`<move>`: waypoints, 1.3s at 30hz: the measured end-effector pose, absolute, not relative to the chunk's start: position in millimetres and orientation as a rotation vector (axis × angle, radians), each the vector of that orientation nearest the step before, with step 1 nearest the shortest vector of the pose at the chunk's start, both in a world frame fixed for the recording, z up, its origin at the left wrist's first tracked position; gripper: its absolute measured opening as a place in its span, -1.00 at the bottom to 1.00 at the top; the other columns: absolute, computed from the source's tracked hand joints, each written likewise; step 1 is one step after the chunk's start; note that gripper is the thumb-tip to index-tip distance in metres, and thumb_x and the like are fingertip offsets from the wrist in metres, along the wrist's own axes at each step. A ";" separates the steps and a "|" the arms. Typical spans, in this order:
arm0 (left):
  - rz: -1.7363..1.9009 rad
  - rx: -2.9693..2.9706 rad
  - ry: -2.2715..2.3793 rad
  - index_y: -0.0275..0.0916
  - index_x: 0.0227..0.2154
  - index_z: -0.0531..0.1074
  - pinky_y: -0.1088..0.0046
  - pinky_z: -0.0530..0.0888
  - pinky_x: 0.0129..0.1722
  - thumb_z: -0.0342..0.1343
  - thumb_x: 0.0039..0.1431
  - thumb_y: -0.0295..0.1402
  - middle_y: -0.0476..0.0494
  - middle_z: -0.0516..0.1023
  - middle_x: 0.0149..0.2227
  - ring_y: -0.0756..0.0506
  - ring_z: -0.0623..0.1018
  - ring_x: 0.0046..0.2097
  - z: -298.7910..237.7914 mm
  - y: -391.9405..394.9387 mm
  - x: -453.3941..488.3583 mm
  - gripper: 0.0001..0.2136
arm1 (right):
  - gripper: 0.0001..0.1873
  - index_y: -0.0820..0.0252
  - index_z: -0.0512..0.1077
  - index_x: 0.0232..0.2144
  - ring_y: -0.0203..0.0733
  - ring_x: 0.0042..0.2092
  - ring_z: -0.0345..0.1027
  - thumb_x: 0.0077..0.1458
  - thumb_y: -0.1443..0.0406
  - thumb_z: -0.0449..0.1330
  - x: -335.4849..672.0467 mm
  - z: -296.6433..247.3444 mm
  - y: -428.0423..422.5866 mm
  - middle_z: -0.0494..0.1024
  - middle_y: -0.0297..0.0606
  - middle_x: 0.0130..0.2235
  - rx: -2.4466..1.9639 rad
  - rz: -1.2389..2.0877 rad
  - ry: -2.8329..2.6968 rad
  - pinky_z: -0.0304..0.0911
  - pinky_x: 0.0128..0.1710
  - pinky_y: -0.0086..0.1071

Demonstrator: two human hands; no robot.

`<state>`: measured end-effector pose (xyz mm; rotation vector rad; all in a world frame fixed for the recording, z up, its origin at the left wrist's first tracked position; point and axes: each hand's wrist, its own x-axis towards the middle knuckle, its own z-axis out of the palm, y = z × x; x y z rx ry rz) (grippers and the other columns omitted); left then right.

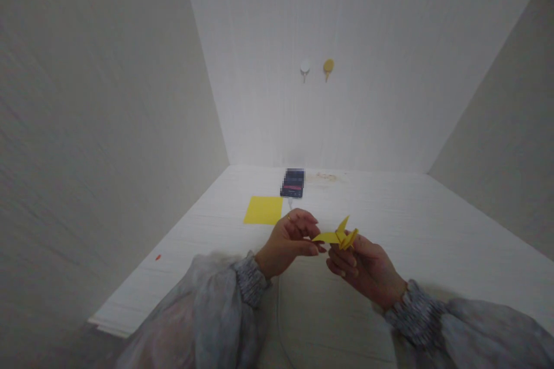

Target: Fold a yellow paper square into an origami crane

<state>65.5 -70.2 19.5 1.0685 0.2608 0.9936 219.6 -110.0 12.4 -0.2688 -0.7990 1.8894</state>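
Note:
A small folded yellow paper figure [340, 236] with pointed flaps is held above the white table [411, 213]. My left hand [289, 242] pinches its long left point between thumb and fingers. My right hand [361, 265] grips the figure's body from below and right, fingers curled. Both hands sit near the table's front middle, and both wrists wear grey patterned cuffs.
A flat yellow paper square [264, 210] lies on the table behind my left hand. A dark, blurred-out object [293, 183] sits further back near the wall. Two small hooks, white [305, 69] and yellow [328, 67], are on the back wall. Walls close in left and right.

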 end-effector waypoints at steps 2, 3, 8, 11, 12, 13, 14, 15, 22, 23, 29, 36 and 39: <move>1.048 1.099 0.317 -0.31 -0.47 0.34 0.53 0.43 -0.46 0.25 -0.37 -0.58 0.06 0.42 -0.54 0.04 0.48 -0.50 20.3 -70.2 65.2 -0.70 | -0.82 0.27 0.36 -0.56 -0.46 -0.66 0.01 -0.03 0.28 0.07 219.7 12.6 -109.6 0.17 -0.46 -0.69 -0.268 1.892 -0.795 0.03 -0.56 -0.45; 1.066 1.116 0.344 -0.33 -0.51 0.35 0.54 0.42 -0.46 0.25 -0.37 -0.59 0.05 0.42 -0.56 0.05 0.48 -0.50 20.6 -70.2 65.0 -0.74 | -0.83 0.27 0.36 -0.56 -0.46 -0.66 0.01 -0.03 0.28 0.07 219.6 13.1 -109.6 0.17 -0.46 -0.69 -0.269 1.888 -0.794 0.02 -0.56 -0.46; 1.136 1.187 0.447 -0.36 -0.61 0.39 0.53 0.38 -0.48 0.24 -0.34 -0.57 0.00 0.45 -0.59 0.05 0.45 -0.51 23.0 -70.0 64.5 -0.85 | -0.81 0.25 0.34 -0.60 -0.45 -0.66 -0.01 -0.05 0.25 0.10 219.1 15.2 -110.3 0.16 -0.46 -0.70 -0.302 1.885 -0.802 0.01 -0.56 -0.45; 1.151 1.205 0.441 -0.36 -0.63 0.40 0.51 0.37 -0.49 0.23 -0.31 -0.54 -0.01 0.45 -0.60 0.05 0.44 -0.53 24.8 -69.7 64.6 -0.89 | -0.80 0.24 0.33 -0.59 -0.45 -0.66 -0.02 -0.06 0.22 0.11 219.5 14.2 -110.5 0.16 -0.47 -0.69 -0.331 1.869 -0.813 0.02 -0.57 -0.44; 1.152 1.198 0.436 -0.36 -0.64 0.39 0.51 0.37 -0.49 0.23 -0.31 -0.54 -0.01 0.45 -0.60 0.05 0.44 -0.53 25.1 -69.6 64.7 -0.89 | -0.81 0.24 0.33 -0.58 -0.45 -0.66 -0.02 -0.06 0.22 0.11 219.5 13.7 -110.5 0.17 -0.46 -0.69 -0.334 1.866 -0.816 0.02 -0.57 -0.44; 1.150 1.184 0.429 -0.36 -0.65 0.39 0.51 0.37 -0.49 0.23 -0.32 -0.53 -0.01 0.45 -0.59 0.05 0.44 -0.53 25.2 -69.6 64.7 -0.88 | -0.82 0.24 0.33 -0.58 -0.44 -0.66 -0.01 -0.06 0.23 0.11 219.5 13.3 -110.5 0.17 -0.46 -0.69 -0.331 1.866 -0.817 0.02 -0.57 -0.44; 1.145 1.168 0.420 -0.37 -0.66 0.38 0.51 0.37 -0.50 0.23 -0.32 -0.53 -0.01 0.45 -0.59 0.05 0.44 -0.54 24.9 -69.4 64.6 -0.88 | -0.83 0.24 0.33 -0.58 -0.44 -0.66 -0.01 -0.06 0.24 0.12 219.5 13.1 -110.5 0.17 -0.46 -0.69 -0.324 1.869 -0.821 0.02 -0.57 -0.44; 1.133 1.149 0.404 -0.37 -0.65 0.37 0.51 0.38 -0.51 0.24 -0.33 -0.53 -0.01 0.45 -0.59 0.04 0.44 -0.54 24.4 -69.3 64.4 -0.86 | -0.84 0.24 0.33 -0.58 -0.44 -0.66 0.00 -0.06 0.25 0.12 219.3 13.0 -110.6 0.17 -0.46 -0.69 -0.318 1.871 -0.824 0.02 -0.57 -0.44; 0.949 1.054 0.224 -0.35 -0.43 0.32 0.51 0.42 -0.53 0.21 -0.22 -0.38 -0.04 0.46 -0.58 0.02 0.47 -0.56 19.7 -68.4 61.9 -0.75 | -0.85 0.25 0.33 -0.58 -0.44 -0.66 0.02 -0.06 0.28 0.11 218.6 12.9 -111.6 0.18 -0.45 -0.69 -0.295 1.858 -0.862 0.01 -0.56 -0.44; 0.947 1.059 0.211 -0.35 -0.42 0.31 0.53 0.42 -0.55 0.20 -0.21 -0.41 -0.03 0.46 -0.59 0.03 0.47 -0.56 19.5 -68.3 61.7 -0.75 | -0.85 0.25 0.33 -0.58 -0.44 -0.66 0.02 -0.07 0.28 0.11 218.6 12.6 -111.8 0.18 -0.45 -0.69 -0.291 1.859 -0.868 0.01 -0.56 -0.44; 0.902 1.062 0.165 -0.33 -0.38 0.24 0.52 0.45 -0.51 0.13 -0.12 -0.48 0.07 0.41 -0.63 0.12 0.40 -0.64 17.3 -67.8 61.4 -0.79 | -0.82 0.27 0.34 -0.54 -0.42 -0.65 0.03 -0.05 0.24 0.10 218.6 10.1 -112.5 0.20 -0.43 -0.69 -0.321 1.878 -0.917 0.01 -0.56 -0.43; 0.918 1.017 0.073 -0.26 -0.36 0.13 0.75 0.30 -0.66 0.17 -0.15 -0.49 0.06 0.41 -0.60 0.09 0.44 -0.58 17.0 -68.4 62.2 -0.68 | -0.81 0.26 0.28 -0.60 -0.43 -0.67 0.04 -0.04 0.27 0.08 217.3 10.8 -112.8 0.21 -0.44 -0.70 -0.334 1.863 -0.957 0.02 -0.58 -0.44; 0.889 1.036 0.088 -0.26 -0.35 0.13 0.67 0.37 -0.59 0.18 -0.16 -0.47 0.08 0.40 -0.60 0.11 0.42 -0.60 17.2 -68.2 61.3 -0.67 | -0.81 0.27 0.29 -0.59 -0.43 -0.68 0.05 -0.05 0.26 0.09 217.7 10.5 -112.1 0.22 -0.44 -0.70 -0.332 1.852 -0.967 0.03 -0.58 -0.43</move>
